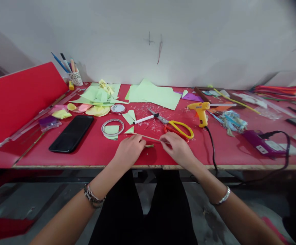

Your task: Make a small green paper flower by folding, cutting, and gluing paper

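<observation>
The stick (148,137) lies near the middle of the table's (97,157) front edge. Its long axis runs left to right, with the left end a little farther back. The right grip (177,147) is pinched narrow on its right end. The left grip (129,149) is curled closed by the stick's left half, with a green strip (150,146) poking from its fingertips. Whether it touches the stick I cannot tell. Scissors (175,127) lie just behind.
</observation>
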A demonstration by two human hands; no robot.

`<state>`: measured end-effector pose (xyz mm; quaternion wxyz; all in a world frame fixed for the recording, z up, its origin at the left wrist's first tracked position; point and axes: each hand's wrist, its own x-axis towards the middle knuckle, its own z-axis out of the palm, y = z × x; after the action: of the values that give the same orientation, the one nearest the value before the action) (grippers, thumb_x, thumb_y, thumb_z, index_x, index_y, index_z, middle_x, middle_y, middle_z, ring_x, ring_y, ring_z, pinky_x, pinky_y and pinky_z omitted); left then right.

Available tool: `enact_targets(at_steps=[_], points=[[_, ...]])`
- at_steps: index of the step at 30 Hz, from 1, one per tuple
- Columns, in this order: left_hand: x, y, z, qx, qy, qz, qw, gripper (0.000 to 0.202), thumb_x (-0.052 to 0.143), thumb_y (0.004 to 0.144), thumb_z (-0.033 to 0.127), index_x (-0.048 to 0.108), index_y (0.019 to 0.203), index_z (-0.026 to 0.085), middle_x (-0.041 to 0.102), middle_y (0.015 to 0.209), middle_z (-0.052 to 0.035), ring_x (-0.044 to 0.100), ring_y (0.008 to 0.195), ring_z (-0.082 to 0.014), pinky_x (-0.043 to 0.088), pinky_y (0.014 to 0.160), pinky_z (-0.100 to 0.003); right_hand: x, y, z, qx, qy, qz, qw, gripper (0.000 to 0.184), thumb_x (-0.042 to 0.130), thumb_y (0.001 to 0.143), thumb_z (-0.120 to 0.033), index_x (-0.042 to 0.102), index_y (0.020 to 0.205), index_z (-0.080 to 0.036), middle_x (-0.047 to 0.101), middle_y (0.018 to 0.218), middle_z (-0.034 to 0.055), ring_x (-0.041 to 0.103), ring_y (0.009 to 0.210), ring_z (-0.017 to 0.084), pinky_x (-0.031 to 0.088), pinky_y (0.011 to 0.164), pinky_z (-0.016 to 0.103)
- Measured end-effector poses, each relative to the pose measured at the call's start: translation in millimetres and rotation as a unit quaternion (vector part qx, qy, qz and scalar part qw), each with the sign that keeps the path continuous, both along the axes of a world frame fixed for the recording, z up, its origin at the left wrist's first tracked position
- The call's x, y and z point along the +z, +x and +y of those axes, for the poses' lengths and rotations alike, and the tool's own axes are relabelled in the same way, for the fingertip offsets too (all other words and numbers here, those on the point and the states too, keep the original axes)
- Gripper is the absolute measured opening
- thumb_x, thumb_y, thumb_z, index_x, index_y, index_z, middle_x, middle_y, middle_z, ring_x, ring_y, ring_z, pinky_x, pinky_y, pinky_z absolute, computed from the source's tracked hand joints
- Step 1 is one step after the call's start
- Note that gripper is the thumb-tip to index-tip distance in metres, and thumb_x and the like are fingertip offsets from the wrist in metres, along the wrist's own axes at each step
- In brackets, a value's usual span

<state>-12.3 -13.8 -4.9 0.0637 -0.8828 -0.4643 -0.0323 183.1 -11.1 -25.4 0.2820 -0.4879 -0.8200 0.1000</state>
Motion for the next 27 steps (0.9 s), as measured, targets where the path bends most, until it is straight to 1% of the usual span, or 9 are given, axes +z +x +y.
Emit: enact_targets(at_steps=[4,6,9,12,15,18,20,24,27], points=[[2.0,3.0,-11.4,-0.015,0.01,0.036,0.999,0.017,0.044,0.083,0.009,0.06,0.085,0.012,0.059,0.085,-0.0074,0.057,0.085,-0.0219,0.045,0.063,-0.028,0.9,-6.6,-5.3,-0.004,-0.001,-0.002,1.0,0.013,0.046,0.079,-0.011,0.056,0.086,-0.015,0.058,0.083,0.0075,0.055,0.079,0.019,0.046,0.072,0.031],[2.5,5.1,-15.0,-0.008,0.017,0.042,0.999,0.017,0.044,0.082,0.007,0.06,0.087,0.01,0.059,0.085,-0.0085,0.058,0.084,-0.0222,0.046,0.062,-0.029,2.2,-10.4,-8.6,-0.002,0.0,0.011,1.0,0.016,0.043,0.081,-0.011,0.056,0.089,-0.014,0.057,0.084,0.0081,0.055,0.078,0.018,0.046,0.071,0.03],[1.2,6.1,-13.4,0.015,0.025,0.034,0.999,0.017,0.043,0.082,0.006,0.059,0.085,0.009,0.059,0.082,-0.009,0.058,0.082,-0.0224,0.047,0.063,-0.029,2.5,-17.7,-12.5,0.004,0.008,0.032,0.999,0.022,0.039,0.082,-0.01,0.055,0.097,-0.013,0.057,0.089,0.0087,0.056,0.078,0.017,0.046,0.07,0.029],[-1.5,4.2,-8.4,0.001,0.031,0.022,0.999,0.015,0.044,0.082,0.006,0.059,0.082,0.01,0.06,0.082,-0.0085,0.058,0.083,-0.0222,0.047,0.064,-0.029,0.4,-25.4,-13.9,0.005,0.002,0.032,0.999,0.023,0.04,0.083,-0.012,0.057,0.099,-0.015,0.057,0.09,0.0076,0.056,0.081,0.017,0.046,0.071,0.027],[-4.7,1.8,-6.6,-0.02,0.04,0.015,0.999,0.015,0.044,0.082,0.007,0.058,0.082,0.012,0.059,0.08,-0.0069,0.058,0.078,-0.0204,0.045,0.06,-0.028,-1.8,-30.6,-14.8,-0.013,-0.02,-0.001,1.0,0.024,0.04,0.087,-0.018,0.061,0.1,-0.017,0.059,0.089,0.0062,0.058,0.079,0.016,0.046,0.07,0.025],[-7.4,0.0,-7.0,-0.035,0.066,0.015,0.997,0.016,0.044,0.083,0.01,0.057,0.075,0.013,0.057,0.072,-0.0046,0.057,0.07,-0.0184,0.041,0.053,-0.026,-1.8,-32.5,-17.3,-0.029,-0.037,-0.065,0.997,0.026,0.04,0.088,-0.021,0.062,0.102,-0.019,0.059,0.089,0.0058,0.059,0.076,0.015,0.045,0.065,0.024],[-8.2,-1.1,-6.6,-0.056,0.097,0.009,0.994,0.02,0.044,0.085,0.016,0.056,0.07,0.014,0.057,0.071,-0.0043,0.056,0.072,-0.0188,0.039,0.053,-0.026,-0.4,-32.8,-19.4,-0.031,-0.034,-0.103,0.994,0.027,0.04,0.089,-0.022,0.062,0.104,-0.019,0.059,0.09,0.0061,0.059,0.075,0.015,0.043,0.061,0.023],[-6.5,-4.1,-3.1,-0.082,0.157,-0.025,0.984,0.019,0.041,0.088,0.027,0.056,0.085,0.016,0.058,0.091,-0.0063,0.053,0.085,-0.0202,0.04,0.069,-0.031,3.2,-32.9,-21.6,-0.036,-0.02,-0.169,0.985,0.028,0.037,0.09,-0.026,0.064,0.096,-0.018,0.06,0.089,0.0068,0.058,0.071,0.014,0.037,0.051,0.022],[-4.5,-6.5,1.4,-0.109,0.119,-0.033,0.986,0.017,0.046,0.086,0.027,0.052,0.099,0.017,0.057,0.101,-0.0063,0.053,0.09,-0.02,0.038,0.075,-0.032,4.0,-32.4,-21.3,-0.037,-0.014,-0.191,0.981,0.025,0.04,0.089,-0.026,0.064,0.094,-0.019,0.06,0.09,0.0063,0.058,0.071,0.014,0.034,0.049,0.022]])
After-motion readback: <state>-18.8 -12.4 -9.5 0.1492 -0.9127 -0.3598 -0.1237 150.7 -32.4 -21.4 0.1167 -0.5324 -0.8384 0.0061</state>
